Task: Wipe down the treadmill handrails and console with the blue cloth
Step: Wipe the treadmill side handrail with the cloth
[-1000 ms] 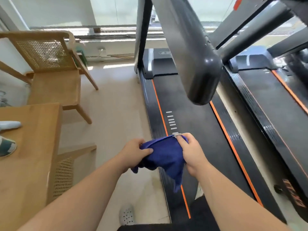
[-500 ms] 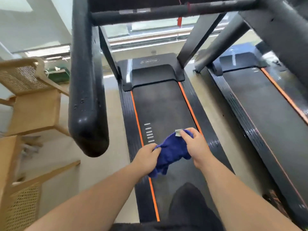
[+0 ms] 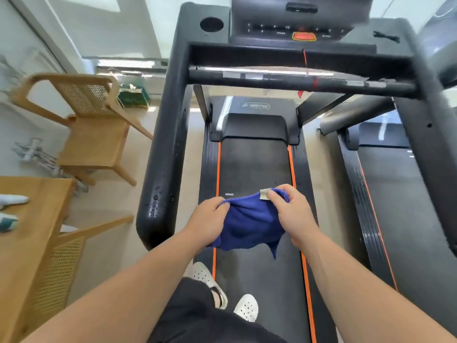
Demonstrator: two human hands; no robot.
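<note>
Both hands hold the blue cloth [image 3: 247, 224] stretched between them over the treadmill belt [image 3: 254, 169]. My left hand [image 3: 210, 221] grips its left edge. My right hand [image 3: 291, 214] pinches the right edge beside a small white tag. The thick black left handrail [image 3: 165, 149] runs down the left of the hands, with water drops near its rounded end. The right handrail [image 3: 425, 144] runs along the right. A black crossbar [image 3: 284, 81] spans the front, and above it sits the console [image 3: 296, 30] with an orange button. Neither hand touches the rails or console.
A wooden cane chair [image 3: 94, 129] stands left of the treadmill, with a wooden table [image 3: 27, 231] and another chair back [image 3: 66, 256] nearer me. A second treadmill [image 3: 400, 194] lies close on the right. My white shoes [image 3: 244, 306] stand on the belt.
The view has swung from the side to face the console squarely, with me now standing on the belt. Both hands kept hold of the cloth and spread it wider between them.
</note>
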